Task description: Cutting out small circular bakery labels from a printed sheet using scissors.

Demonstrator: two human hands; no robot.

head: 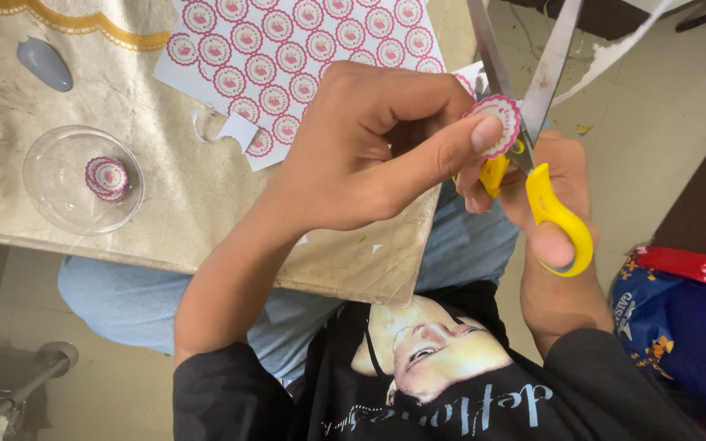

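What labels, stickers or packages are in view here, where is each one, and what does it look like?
Sheet of labels: on the table, white with rows of round pink scalloped labels.
Cut label: pinched in the left hand at the scissors, round, pink-edged.
Cut labels: stacked in the clear bowl.
Package: floor, right; blue, red top, flowered.

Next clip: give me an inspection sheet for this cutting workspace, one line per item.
Surface: table under a beige cloth, gold-trimmed at the far edge.
Job's things: round pink-rimmed sticker between the blades of the yellow-handled scissors; sticker sheet on the cloth.
Clutter: clear bowl holding cut stickers; grey oval piece; paper scraps.
Grippers: left hand pinches the sticker; right hand has its fingers in the scissor handles.
Cables: nothing seen.
Surroundings: tiled floor, blue patterned bag at right, metal stand lower left.
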